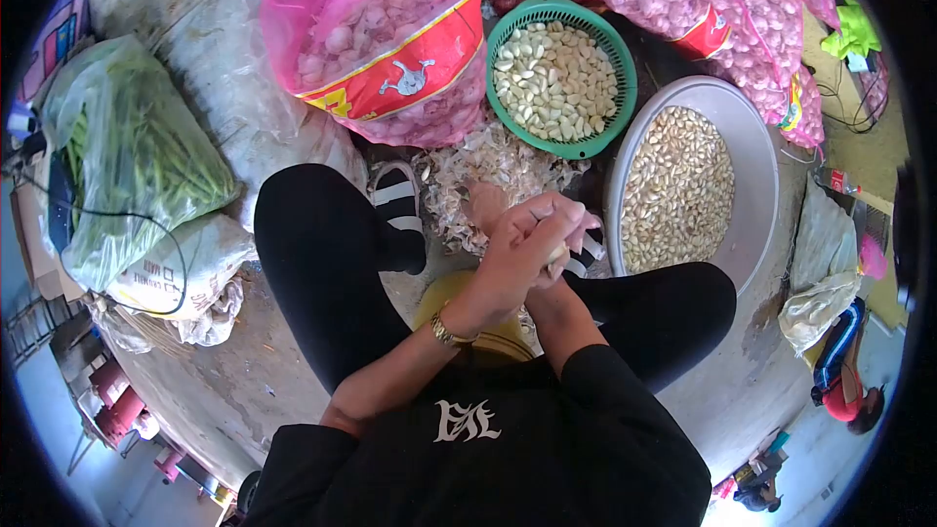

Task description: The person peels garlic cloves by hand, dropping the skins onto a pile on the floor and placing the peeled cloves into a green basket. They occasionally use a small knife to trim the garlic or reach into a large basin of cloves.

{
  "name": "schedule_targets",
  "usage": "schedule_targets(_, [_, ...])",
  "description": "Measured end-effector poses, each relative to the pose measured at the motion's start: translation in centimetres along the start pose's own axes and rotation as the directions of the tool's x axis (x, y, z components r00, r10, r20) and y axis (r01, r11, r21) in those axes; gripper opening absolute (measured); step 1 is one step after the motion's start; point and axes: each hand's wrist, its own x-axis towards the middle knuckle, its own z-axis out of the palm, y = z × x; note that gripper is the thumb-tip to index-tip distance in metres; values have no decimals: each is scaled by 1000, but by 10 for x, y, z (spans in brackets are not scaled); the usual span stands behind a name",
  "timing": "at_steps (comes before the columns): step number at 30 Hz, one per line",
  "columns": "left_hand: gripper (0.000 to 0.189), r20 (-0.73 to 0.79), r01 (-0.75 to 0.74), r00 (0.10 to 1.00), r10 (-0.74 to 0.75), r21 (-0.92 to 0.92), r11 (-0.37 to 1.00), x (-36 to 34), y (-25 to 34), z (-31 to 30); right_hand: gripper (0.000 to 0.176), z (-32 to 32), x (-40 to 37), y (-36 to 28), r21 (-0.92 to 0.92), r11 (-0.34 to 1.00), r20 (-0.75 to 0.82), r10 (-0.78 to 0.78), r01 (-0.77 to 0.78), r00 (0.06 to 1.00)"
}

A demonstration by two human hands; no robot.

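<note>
My left hand (pixel 528 242), with a gold watch on its wrist, is closed and pressed against my right hand (pixel 553 271) between my knees. The right hand's fingers are curled too, partly hidden behind the left. Between them shows a small pale piece that looks like a garlic clove (pixel 556 254). Beyond the hands, garlic skins (pixel 459 176) litter the floor. A green basket (pixel 628 63) holds peeled white cloves. To its right, a large grey basin (pixel 756 176) contains many brownish, unpeeled-looking cloves.
An open pink mesh sack (pixel 444 109) of garlic bulbs stands ahead on the left. More full garlic sacks (pixel 756 49) lie at the back right. On the left, a clear bag of green vegetables (pixel 146 137) rests on a white sack (pixel 181 263). Another person (pixel 844 395) is far right.
</note>
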Motion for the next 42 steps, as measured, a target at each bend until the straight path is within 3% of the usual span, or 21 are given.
schedule_targets(2, [25,-1,-50,999,50,13,999,6,3,-6,60,-15,-4,-9,-46,998,67,37,-34,997])
schedule_targets(4, [26,1,-102,995,102,31,994,10,8,-11,57,-18,-18,-5,221,975,79,-13,-4,997])
schedule_targets(7, [26,-53,-121,991,121,5,993,14,16,-14,53,-33,-23,-13,579,815,61,-79,29,995])
schedule_targets(12, [25,-75,-211,975,209,-12,977,7,31,-17,45,-67,-44,-4,952,295,-38,-148,81,988])
schedule_targets(16, [26,-126,-196,973,194,-2,981,-2,34,-19,39,-85,-77,-12,970,-220,-140,-137,108,981])
schedule_targets(17, [27,-130,-217,968,214,-14,976,-3,35,-21,39,-87,-76,-12,969,-221,-138,-138,106,981])
schedule_targets(19, [27,-138,-236,963,231,-24,971,-7,38,-23,39,-92,-66,-13,995,-63,-90,-203,78,975])
schedule_targets(20, [28,-143,-227,964,222,-17,974,-9,41,-24,36,-74,-44,-5,981,93,-125,-352,167,928])
schedule_targets(23, [29,-152,-209,965,214,50,977,-11,42,-26,38,-74,-8,-22,995,72,-24,-486,68,874])
schedule_targets(25, [29,-154,-190,967,204,100,977,-11,37,-25,37,-90,-6,-42,993,115,24,-418,27,908])
schedule_targets(27, [28,-101,-165,980,173,87,983,-9,31,-26,39,-74,17,-48,908,356,-42,-449,221,893])
schedule_targets(28, [28,-105,-163,980,172,86,983,-9,31,-26,39,-59,30,-49,909,355,-38,-450,218,892])
schedule_targets(29, [28,-114,-161,978,173,104,981,-9,32,-25,35,-39,44,-48,756,473,-261,-416,453,871])
schedule_targets(30, [27,-122,-160,977,175,123,979,-8,33,-24,32,-23,55,-47,524,581,-471,-411,623,780])
schedule_targets(31, [27,-122,-158,977,173,126,979,-8,33,-25,32,-10,60,-48,526,579,-473,-410,623,780])
schedule_targets(33, [27,-134,-192,969,207,116,974,-8,35,-26,33,3,60,-55,214,837,-473,-362,504,803])
schedule_targets(34, [27,-137,-190,969,206,119,974,-8,36,-27,25,-4,58,-58,156,927,-244,-299,342,922])
schedule_targets(38, [28,-143,-159,974,174,112,981,-6,38,-29,21,19,73,-51,118,954,-241,-243,277,939])
schedule_targets(40, [28,-150,-153,974,168,103,983,-6,38,-29,19,39,80,-47,18,947,-377,-290,320,879])
schedule_targets(42, [28,-153,-158,973,175,116,981,-5,39,-29,18,44,89,-45,-12,946,-347,-308,324,886])
